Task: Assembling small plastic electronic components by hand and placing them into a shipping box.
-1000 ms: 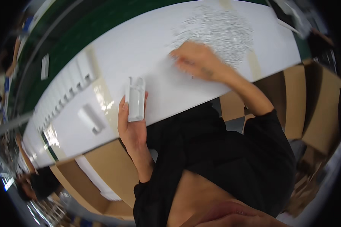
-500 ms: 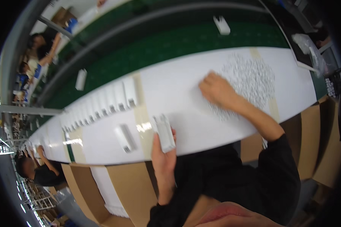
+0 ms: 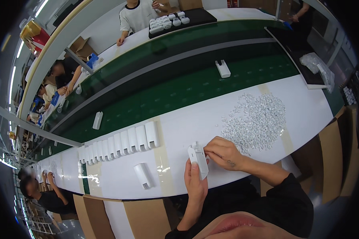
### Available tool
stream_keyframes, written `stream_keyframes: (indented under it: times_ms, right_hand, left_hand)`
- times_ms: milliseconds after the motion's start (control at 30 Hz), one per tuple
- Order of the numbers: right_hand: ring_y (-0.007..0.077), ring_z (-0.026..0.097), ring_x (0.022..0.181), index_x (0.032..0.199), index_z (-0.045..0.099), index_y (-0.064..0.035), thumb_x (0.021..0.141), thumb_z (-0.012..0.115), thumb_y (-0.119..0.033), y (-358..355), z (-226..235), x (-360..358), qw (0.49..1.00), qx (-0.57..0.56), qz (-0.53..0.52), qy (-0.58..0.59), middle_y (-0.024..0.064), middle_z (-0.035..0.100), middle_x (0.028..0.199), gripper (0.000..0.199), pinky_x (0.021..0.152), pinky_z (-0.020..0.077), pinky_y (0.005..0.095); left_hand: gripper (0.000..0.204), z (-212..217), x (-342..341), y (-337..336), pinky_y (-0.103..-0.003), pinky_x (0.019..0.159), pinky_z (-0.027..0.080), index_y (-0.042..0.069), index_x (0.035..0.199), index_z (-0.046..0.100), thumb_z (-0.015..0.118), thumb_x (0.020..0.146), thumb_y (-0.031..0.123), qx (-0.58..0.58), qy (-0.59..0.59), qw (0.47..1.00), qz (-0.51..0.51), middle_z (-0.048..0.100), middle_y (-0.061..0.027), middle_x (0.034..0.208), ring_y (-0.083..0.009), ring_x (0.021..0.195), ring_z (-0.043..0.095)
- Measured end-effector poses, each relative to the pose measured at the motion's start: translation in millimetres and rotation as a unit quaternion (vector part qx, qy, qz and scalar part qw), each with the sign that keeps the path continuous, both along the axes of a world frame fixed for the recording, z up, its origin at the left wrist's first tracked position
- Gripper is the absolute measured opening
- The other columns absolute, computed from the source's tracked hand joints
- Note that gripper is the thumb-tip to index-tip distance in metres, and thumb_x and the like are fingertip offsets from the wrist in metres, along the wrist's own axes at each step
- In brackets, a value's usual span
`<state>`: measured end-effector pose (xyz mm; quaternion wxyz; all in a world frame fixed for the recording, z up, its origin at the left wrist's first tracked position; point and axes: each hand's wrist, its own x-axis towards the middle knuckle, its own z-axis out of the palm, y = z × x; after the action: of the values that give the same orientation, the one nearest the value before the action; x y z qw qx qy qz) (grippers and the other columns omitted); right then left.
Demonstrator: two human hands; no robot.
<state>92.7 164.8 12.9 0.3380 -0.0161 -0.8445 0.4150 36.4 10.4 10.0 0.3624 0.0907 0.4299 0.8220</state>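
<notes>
My left hand (image 3: 194, 184) grips a long white plastic housing (image 3: 198, 160), held tilted above the front of the white table. Against the housing's upper right side are the pinched fingers of my right hand (image 3: 224, 153); whatever lies between them is hidden. Behind that hand spreads a pile of small clear-and-white pieces (image 3: 259, 121). To the left, a single white housing (image 3: 142, 175) lies on the table. Beyond it, several similar white housings (image 3: 125, 143) stand side by side in a slanting row.
A green conveyor belt (image 3: 167, 93) runs behind the table, carrying spaced white housings (image 3: 223, 69). Open cardboard boxes (image 3: 145, 219) stand below the front edge, left and right. Co-workers sit at the far side (image 3: 135, 18) and farther left (image 3: 48, 195). A metal frame post (image 3: 48, 133) crosses at left.
My right hand has come from the pile's edge to the housing in my left hand. The housing has turned in my left hand, and the view has tilted up, showing more of the far side.
</notes>
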Motion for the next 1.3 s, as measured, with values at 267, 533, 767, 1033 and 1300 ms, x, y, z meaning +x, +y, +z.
stream_keyframes:
  times_ms: [267,533,767,1033,1300]
  right_hand:
    - [0.0151,0.058,0.070,0.093,0.067,-0.0002,0.085,0.064,0.005,-27,4,0,0.983,-0.164,-0.064,-0.061,0.0074,0.062,0.084,0.010,0.062,0.0471,0.0249]
    - [0.0134,0.053,0.063,0.087,0.066,-0.0016,0.087,0.063,-0.002,-29,4,0,0.981,-0.149,-0.051,-0.112,0.0052,0.060,0.076,0.003,0.058,0.0424,0.0242]
    - [0.0076,0.048,0.050,0.092,0.068,0.0005,0.094,0.062,-0.009,-25,40,-8,0.888,-0.422,-0.012,-0.182,0.0032,0.060,0.067,0.011,0.049,0.0421,0.0196]
    - [0.0069,0.047,0.045,0.093,0.069,0.0019,0.093,0.065,-0.009,-29,25,-2,0.888,-0.435,0.103,-0.107,0.0034,0.059,0.066,0.012,0.043,0.0364,0.0172]
    - [0.0070,0.048,0.046,0.090,0.070,0.0014,0.093,0.065,-0.010,-29,39,-10,0.882,-0.431,0.130,-0.138,0.0034,0.058,0.063,0.012,0.044,0.0373,0.0180]
  left_hand:
    - [0.043,4,10,-1,-0.038,0.106,0.041,-0.003,0.142,0.040,0.043,0.106,0.020,0.010,0.032,0.999,0.026,0.053,-0.0170,0.133,-0.0218,0.118,0.052]
    - [0.041,-1,14,-10,-0.035,0.102,0.042,-0.003,0.141,0.043,0.044,0.105,0.016,-0.050,0.049,0.997,0.042,0.055,-0.0149,0.129,-0.0197,0.114,0.053]
    - [0.042,8,-1,-9,-0.032,0.095,0.043,-0.001,0.139,0.045,0.051,0.102,0.018,-0.031,0.012,0.998,0.047,0.057,-0.0122,0.120,-0.0173,0.108,0.054]
    - [0.043,-3,5,-18,-0.031,0.094,0.042,-0.002,0.136,0.051,0.057,0.099,0.019,-0.006,0.031,0.999,0.008,0.060,-0.0117,0.115,-0.0168,0.104,0.054]
    - [0.042,-4,-11,-22,-0.032,0.092,0.044,-0.003,0.135,0.054,0.059,0.099,0.018,-0.008,0.043,0.999,-0.006,0.063,-0.0127,0.115,-0.0182,0.101,0.057]
